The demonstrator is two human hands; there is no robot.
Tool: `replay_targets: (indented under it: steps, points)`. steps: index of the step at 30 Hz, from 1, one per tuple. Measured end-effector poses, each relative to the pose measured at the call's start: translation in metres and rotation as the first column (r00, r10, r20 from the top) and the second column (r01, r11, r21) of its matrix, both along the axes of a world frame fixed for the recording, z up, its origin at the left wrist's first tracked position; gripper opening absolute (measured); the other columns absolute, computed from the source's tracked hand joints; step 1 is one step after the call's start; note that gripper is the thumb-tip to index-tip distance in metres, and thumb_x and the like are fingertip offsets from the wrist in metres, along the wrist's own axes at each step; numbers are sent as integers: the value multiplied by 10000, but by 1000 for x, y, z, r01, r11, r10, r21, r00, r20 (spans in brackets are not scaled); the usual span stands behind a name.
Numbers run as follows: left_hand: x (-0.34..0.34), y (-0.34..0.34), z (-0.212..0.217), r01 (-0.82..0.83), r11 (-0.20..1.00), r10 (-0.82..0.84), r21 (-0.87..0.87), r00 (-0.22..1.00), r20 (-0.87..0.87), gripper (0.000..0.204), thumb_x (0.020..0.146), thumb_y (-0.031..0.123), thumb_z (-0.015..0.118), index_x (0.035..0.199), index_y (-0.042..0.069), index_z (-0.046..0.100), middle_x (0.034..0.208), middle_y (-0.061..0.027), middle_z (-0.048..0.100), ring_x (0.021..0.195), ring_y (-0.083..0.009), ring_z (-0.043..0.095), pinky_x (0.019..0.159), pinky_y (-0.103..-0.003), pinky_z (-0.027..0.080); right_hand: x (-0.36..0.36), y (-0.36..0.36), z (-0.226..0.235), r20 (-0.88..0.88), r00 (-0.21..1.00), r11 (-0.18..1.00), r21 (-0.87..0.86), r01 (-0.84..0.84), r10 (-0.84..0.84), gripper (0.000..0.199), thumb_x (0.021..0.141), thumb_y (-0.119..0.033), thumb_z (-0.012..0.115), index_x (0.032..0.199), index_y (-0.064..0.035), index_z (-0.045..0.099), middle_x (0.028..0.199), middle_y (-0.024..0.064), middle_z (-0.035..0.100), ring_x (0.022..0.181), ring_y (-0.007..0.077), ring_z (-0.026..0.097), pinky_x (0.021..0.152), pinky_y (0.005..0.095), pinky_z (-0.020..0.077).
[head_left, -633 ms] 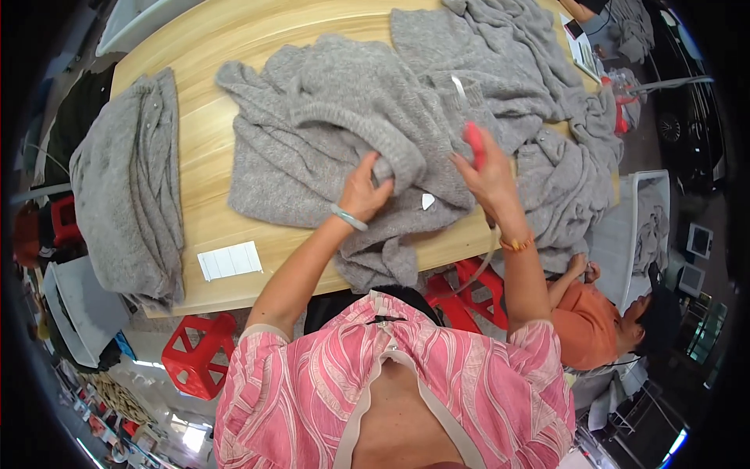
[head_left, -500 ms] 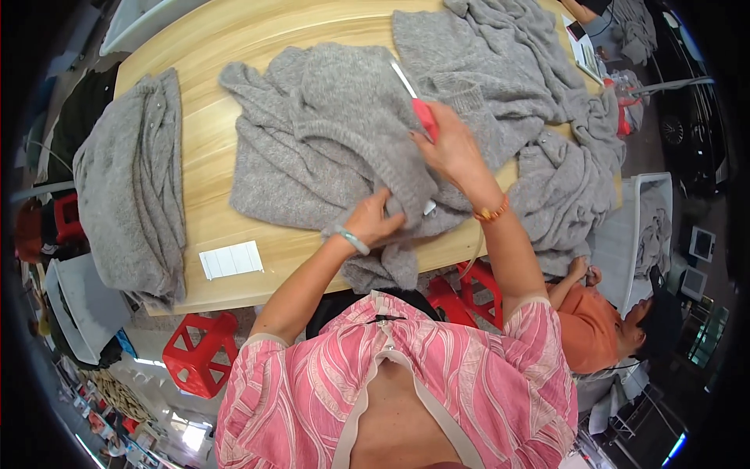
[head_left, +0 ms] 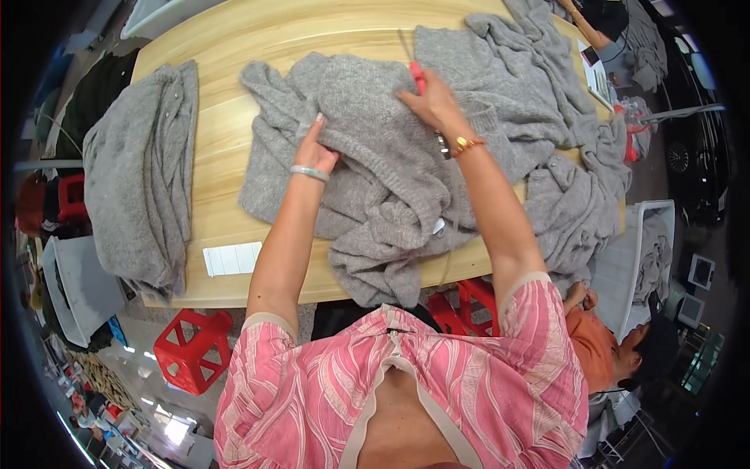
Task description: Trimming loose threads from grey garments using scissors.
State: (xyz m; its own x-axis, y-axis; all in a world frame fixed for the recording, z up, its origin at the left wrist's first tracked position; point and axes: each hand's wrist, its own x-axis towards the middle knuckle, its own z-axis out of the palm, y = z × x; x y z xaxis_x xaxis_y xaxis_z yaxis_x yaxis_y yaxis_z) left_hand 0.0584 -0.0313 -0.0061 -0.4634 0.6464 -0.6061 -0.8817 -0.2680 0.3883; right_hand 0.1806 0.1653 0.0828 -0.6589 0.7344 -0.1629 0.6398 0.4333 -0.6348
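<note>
A grey knit sweater (head_left: 361,90) lies rumpled on the wooden table (head_left: 234,148) in front of me. At its left part, my left hand (head_left: 316,155) has its thumb on top and its fingers tucked under a fold, holding the knit. My right hand (head_left: 432,104) is closed round a red-handled tool (head_left: 418,76) with a thin metal blade pointing away from me. That hand rests over the sweater's right far part. The tool's exact kind cannot be made out. A small white tag (head_left: 438,227) shows on the knit near the table's front edge.
A folded grey knit pile (head_left: 141,176) lies at the left, near a white paper strip (head_left: 232,259). More grey knitwear (head_left: 519,86) is heaped at the right. Red stools (head_left: 192,352) stand below the front edge. A person in orange (head_left: 587,348) sits at right beside a white bin (head_left: 652,207).
My left hand has moved away from me and left, from the sweater's near part to a fold farther up. My right hand has moved farther away with the red-handled tool. The view has shifted slightly.
</note>
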Motion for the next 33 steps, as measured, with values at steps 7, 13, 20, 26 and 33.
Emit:
replay_targets:
  steps: [7,13,20,26,33]
  points:
    - [-37,4,106,-147,954,227,261,924,-308,241,932,127,514,1130,-6,553,1143,-132,606,1066,-271,570,961,-433,448,21,35,10,-212,977,997,75,36,-19,461,708,-228,741,1109,-62,587,943,125,643,882,255,626,774,345,501]
    - [33,-43,183,99,936,102,338,841,-531,325,914,64,523,1235,17,508,1155,-133,600,1074,-243,576,933,-396,481,141,77,141,-496,854,960,279,-15,157,339,830,-75,641,1158,-37,566,903,-3,597,786,91,568,721,247,480]
    - [155,-81,30,792,611,-741,-5,570,-356,461,865,110,625,1286,51,449,1157,-53,578,985,-139,575,838,-294,473,292,-7,24,135,987,933,358,32,-86,398,808,-79,606,1197,-31,540,1046,217,609,971,360,595,840,391,470]
    - [159,-57,33,757,653,-732,-1,632,-254,410,904,169,593,1265,30,460,1158,-95,602,1057,-196,599,899,-361,499,315,-90,44,38,981,981,27,190,-191,361,844,-124,606,1181,-13,542,914,174,641,796,344,613,731,380,481]
    - [185,-34,8,446,887,-460,-121,827,-323,284,879,162,641,1118,20,586,992,-35,650,865,-112,614,737,-293,500,293,-169,95,344,904,950,-265,-167,255,402,850,-304,620,1190,-102,547,826,249,621,781,441,591,665,485,476]
